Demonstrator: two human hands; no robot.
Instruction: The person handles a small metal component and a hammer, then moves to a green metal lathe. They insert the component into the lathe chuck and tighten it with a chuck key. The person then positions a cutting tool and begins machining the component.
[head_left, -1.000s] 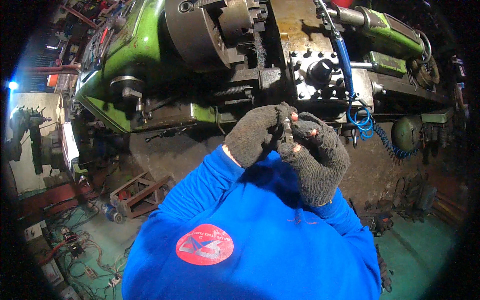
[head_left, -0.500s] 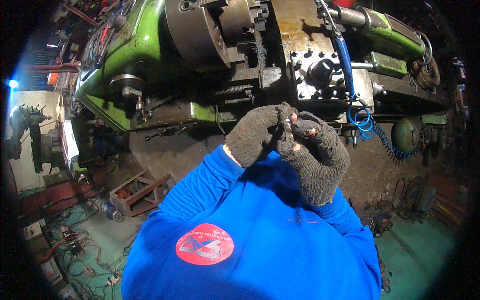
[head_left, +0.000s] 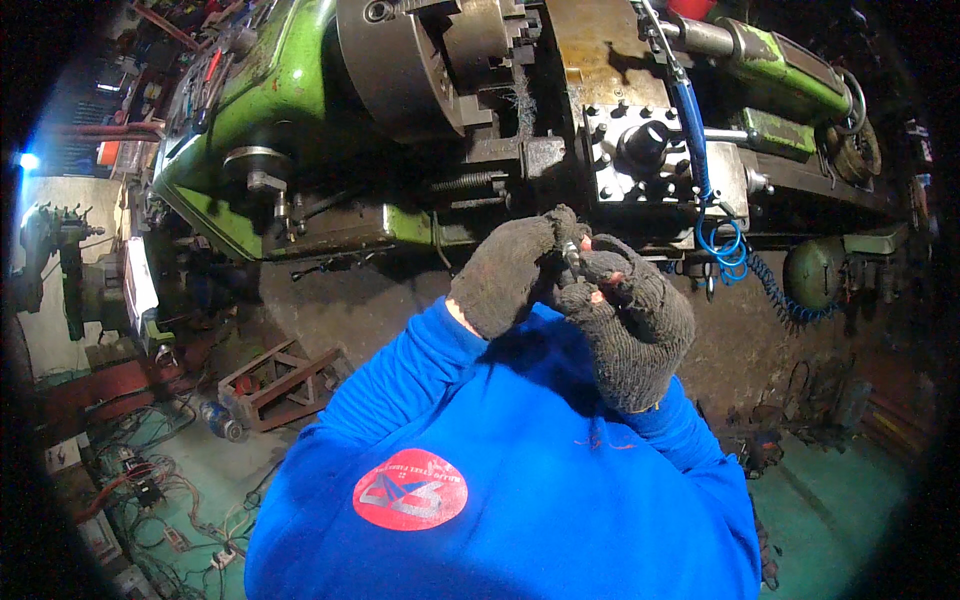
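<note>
In front of my chest, both hands come together, wearing worn dark knitted gloves with some bare fingertips showing. A small slim metal piece (head_left: 572, 256), dark with a shiny part, is pinched between them; its exact kind is too small to make out. My left hand (head_left: 505, 275) is closed round its left side, with most fingers hidden behind the glove's back. My right hand (head_left: 642, 325) has curled fingers, thumb and fingertips pressing on the piece from the right. Just beyond the hands stands a green lathe (head_left: 300, 80) with a large chuck (head_left: 395, 75).
A bolted square tool post (head_left: 613, 180) with a black knob sits beyond my right hand. A blue air hose (head_left: 690, 130) hangs over it, coiling below. The tailstock (head_left: 790, 75) is at far right. A rusty metal frame (head_left: 285, 385) and cables (head_left: 190, 500) lie on the floor at left.
My hands stay nearly in place. The small metal piece has turned slightly and shows a shinier side, while my right fingers have shifted a little on it.
</note>
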